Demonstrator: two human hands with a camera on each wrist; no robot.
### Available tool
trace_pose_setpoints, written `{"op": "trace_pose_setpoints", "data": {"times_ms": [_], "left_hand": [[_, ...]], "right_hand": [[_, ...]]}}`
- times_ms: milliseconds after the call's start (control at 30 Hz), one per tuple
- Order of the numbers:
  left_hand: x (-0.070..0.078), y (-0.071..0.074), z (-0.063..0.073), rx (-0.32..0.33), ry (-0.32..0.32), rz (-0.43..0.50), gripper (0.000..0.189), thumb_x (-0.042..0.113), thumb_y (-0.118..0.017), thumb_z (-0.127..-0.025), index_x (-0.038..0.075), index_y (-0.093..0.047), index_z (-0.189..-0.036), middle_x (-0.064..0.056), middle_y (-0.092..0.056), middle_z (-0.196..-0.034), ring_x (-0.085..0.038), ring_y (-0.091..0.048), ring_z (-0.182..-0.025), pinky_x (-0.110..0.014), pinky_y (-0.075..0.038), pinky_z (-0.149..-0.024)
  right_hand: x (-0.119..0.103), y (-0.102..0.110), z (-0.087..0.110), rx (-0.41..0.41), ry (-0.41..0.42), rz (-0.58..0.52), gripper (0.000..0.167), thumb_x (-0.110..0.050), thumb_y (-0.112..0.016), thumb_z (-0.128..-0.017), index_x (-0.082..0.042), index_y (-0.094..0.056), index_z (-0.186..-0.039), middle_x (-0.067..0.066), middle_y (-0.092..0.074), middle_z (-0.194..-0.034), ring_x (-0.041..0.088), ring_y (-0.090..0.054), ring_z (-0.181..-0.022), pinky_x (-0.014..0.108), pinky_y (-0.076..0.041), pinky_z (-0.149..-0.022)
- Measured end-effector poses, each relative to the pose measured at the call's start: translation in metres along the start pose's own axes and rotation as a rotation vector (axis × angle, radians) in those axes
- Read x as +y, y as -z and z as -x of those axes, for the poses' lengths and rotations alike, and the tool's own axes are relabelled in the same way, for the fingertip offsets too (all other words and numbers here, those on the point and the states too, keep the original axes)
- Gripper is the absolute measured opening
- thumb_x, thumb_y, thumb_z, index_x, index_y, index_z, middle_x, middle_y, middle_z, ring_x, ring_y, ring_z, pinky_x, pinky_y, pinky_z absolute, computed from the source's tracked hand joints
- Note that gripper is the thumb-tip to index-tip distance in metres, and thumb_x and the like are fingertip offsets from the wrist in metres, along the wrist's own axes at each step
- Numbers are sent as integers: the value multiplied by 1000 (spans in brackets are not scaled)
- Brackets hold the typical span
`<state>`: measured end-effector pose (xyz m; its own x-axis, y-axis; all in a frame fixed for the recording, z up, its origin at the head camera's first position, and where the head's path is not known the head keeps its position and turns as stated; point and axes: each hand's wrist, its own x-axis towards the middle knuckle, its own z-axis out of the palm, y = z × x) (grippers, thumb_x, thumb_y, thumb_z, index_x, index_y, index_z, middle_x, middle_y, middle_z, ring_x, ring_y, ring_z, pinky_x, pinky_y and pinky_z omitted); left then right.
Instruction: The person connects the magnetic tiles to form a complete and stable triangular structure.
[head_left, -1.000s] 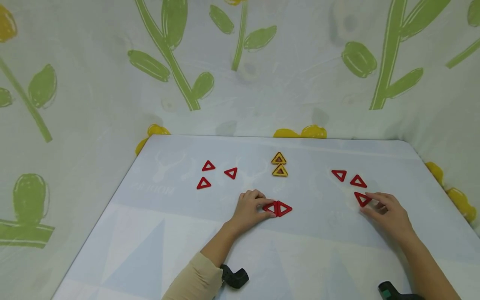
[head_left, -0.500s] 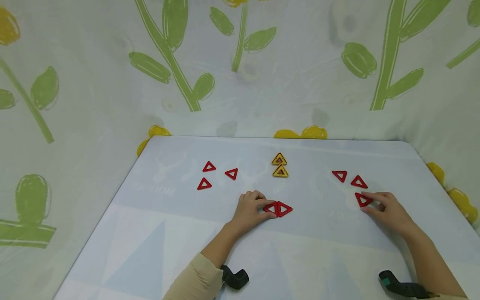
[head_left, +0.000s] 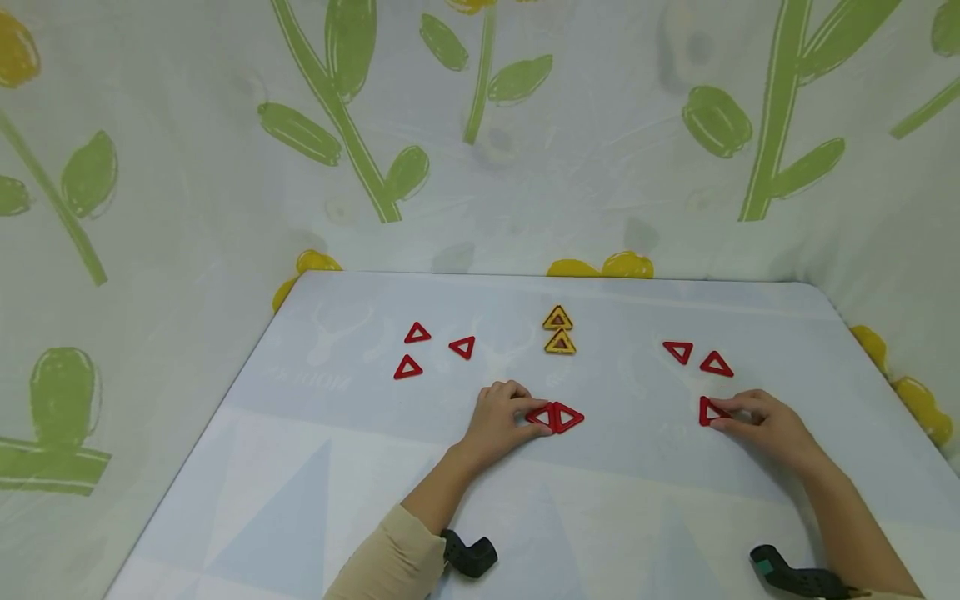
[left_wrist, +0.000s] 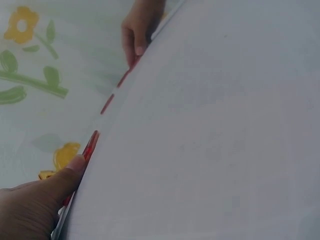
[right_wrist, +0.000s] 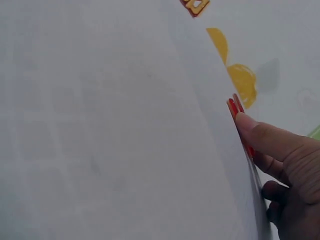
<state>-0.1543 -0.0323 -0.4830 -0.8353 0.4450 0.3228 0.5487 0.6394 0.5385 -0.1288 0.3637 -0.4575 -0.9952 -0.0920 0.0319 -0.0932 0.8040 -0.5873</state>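
Observation:
In the head view, my left hand [head_left: 501,423] pinches a red triangular frame tile [head_left: 552,418] by its top and bottom corners. A second red triangle [head_left: 577,417] lies against it, side to side, together forming a diamond. Over on the right, the thumb and index finger of my right hand [head_left: 768,429] pinch another red triangle [head_left: 704,411], whose flat side faces left. The left wrist view shows my left thumb on red edges [left_wrist: 90,147]. In the right wrist view, my thumb presses a red tile [right_wrist: 233,110] seen edge-on.
Two yellow triangles, a rear one [head_left: 557,326] and a front one [head_left: 559,350], touch at the back centre. Loose red triangles lie back left [head_left: 417,337] and back right [head_left: 717,371]. The table [head_left: 450,517] ends before a flower-printed backdrop [head_left: 585,183].
My right hand has drawn its red triangle slightly left and toward me and turned it, so it stands apart from the two beside it. The left hand has stayed still.

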Motion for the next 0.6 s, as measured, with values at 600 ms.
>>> {"op": "trace_pose_setpoints", "data": {"times_ms": [600], "left_hand": [[1, 2, -1, -3, -13, -3, 37, 34, -77, -77, 17, -72, -110, -1, -57, -97, -16, -50, -94, -37, -35, -85]], "right_hand": [[-20, -14, 7, 9, -51, -56, 42, -33, -74, -81, -5, -70, -113, 2, -58, -97, -1, -41, -80, 19, -41, -62]]}}
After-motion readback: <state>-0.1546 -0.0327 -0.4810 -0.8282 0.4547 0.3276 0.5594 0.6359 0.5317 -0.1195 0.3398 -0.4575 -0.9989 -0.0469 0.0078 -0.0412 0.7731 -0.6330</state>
